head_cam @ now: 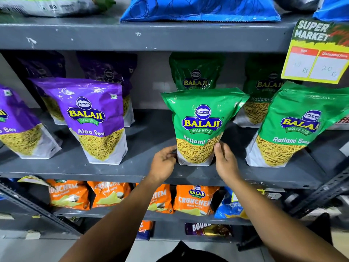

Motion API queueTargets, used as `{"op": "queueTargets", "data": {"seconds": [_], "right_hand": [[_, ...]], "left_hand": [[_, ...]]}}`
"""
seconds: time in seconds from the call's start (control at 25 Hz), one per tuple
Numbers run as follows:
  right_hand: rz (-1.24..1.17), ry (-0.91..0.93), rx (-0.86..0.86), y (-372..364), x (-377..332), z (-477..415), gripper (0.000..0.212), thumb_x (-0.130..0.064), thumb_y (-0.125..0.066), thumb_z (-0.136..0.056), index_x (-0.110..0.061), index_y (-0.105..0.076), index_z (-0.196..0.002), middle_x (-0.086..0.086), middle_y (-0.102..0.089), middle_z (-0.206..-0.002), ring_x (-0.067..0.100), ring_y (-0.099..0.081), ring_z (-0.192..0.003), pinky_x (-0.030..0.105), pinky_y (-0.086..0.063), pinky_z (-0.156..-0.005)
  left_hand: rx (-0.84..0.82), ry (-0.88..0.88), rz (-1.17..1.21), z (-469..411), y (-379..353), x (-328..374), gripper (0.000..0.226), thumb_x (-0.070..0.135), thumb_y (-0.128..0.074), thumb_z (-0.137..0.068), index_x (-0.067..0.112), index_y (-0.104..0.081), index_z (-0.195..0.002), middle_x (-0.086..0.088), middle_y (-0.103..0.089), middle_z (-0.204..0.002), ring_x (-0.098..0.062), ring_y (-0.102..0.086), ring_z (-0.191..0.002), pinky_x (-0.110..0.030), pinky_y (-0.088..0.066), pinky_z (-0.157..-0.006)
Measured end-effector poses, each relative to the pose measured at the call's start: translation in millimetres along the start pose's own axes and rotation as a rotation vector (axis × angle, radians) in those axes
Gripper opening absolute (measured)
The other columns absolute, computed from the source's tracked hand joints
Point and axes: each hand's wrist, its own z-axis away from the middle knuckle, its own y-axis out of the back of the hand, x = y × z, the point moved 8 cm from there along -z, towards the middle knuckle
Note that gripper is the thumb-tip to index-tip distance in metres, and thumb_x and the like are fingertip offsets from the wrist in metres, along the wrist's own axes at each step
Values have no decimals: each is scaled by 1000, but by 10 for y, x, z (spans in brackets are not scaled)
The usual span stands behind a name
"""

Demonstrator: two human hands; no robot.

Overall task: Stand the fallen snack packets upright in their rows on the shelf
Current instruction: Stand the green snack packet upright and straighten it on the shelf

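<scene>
A green Ratlami Sev packet (201, 125) stands upright at the front of the grey middle shelf (147, 140). My left hand (164, 163) grips its lower left edge and my right hand (225, 161) holds its lower right edge, thumb on the front. Another green packet (194, 72) stands behind it, and two more green packets (294, 125) stand to the right. On the left, purple Aloo Sev packets (94, 118) stand upright in rows, leaning slightly.
A yellow supermarket price tag (317, 53) hangs from the upper shelf at right. Blue packets (200, 8) lie on the top shelf. Orange Crunchem packets (194, 199) fill the shelf below. A slanted metal strut (324, 191) crosses the lower right.
</scene>
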Motion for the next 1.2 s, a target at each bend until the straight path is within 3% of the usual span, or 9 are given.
{"op": "queueTargets", "data": {"seconds": [0.24, 0.36, 0.52, 0.6, 0.72, 0.84, 0.96, 1.08, 1.2], "right_hand": [[24, 11, -31, 9, -4, 20, 41, -57, -35, -90, -31, -58, -111, -13, -62, -100, -11, -53, -85, 5, -37, -63], [26, 10, -29, 6, 1, 30, 45, -62, -33, -87, -33, -57, -110, -13, -62, -99, -12, -53, -84, 7, -37, -64], [30, 15, -26, -24, -25, 14, 51, -69, -30, -83, -35, -56, -110, -12, -62, -101, 4, -55, -88, 19, -39, -68], [41, 24, -32, -43, -46, 0, 49, -69, -29, -82, -36, -56, -107, -12, -63, -101, 9, -56, -92, 25, -38, -72], [38, 8, -35, -95, -73, -14, 49, -68, -30, -84, -34, -56, -109, -11, -61, -102, 9, -55, -92, 23, -38, -71], [9, -20, -12, -123, -51, -39, 56, -71, -29, -80, -33, -55, -111, -10, -60, -103, 11, -54, -93, 27, -37, -76], [11, -18, 7, -103, -48, -26, 58, -73, -29, -79, -33, -56, -112, -10, -61, -103, 12, -55, -94, 26, -38, -73], [-23, -30, 1, -117, -16, -19, 52, -65, -32, -85, -30, -55, -116, -10, -61, -107, 15, -56, -101, 27, -37, -79], [-70, 53, 192, 13, -120, 129, 53, -50, -39, -90, -16, -45, -131, -2, -52, -119, 9, -48, -106, 14, -35, -85]], "left_hand": [[3, -20, -40, 62, 18, -6, 58, -19, -34, -79, 8, -60, -123, 0, -65, -119, -6, -61, -107, -11, -51, -88], [-9, -25, -47, 66, -2, -7, 60, -19, -33, -79, 9, -60, -125, 3, -66, -117, -2, -61, -109, -10, -49, -91], [-24, -18, -58, 70, -16, -28, 63, -18, -32, -79, 13, -59, -127, 13, -64, -114, 16, -60, -101, -3, -45, -87], [-32, -16, -43, 54, -18, -56, 64, -18, -33, -79, 13, -56, -130, 13, -64, -115, 13, -60, -104, -4, -45, -90], [-42, -22, -29, 47, -19, -43, 63, -18, -34, -82, 11, -51, -134, 11, -59, -124, -3, -56, -116, -6, -42, -96], [-60, -27, -16, 60, -36, -30, 63, -18, -34, -83, 12, -49, -136, 9, -57, -128, -8, -53, -123, -8, -42, -98], [-70, -28, -10, 72, -25, 3, 64, -19, -33, -83, 9, -47, -138, 1, -56, -137, -12, -50, -128, -23, -39, -109], [-82, -21, -28, 103, -27, 45, 63, -21, -32, -82, 5, -46, -138, -9, -53, -142, -18, -49, -131, -35, -37, -114], [-17, -3, 38, 188, 36, 106, 57, -20, -34, -85, 0, -43, -138, -6, -48, -143, -25, -47, -133, -36, -37, -113]]}}
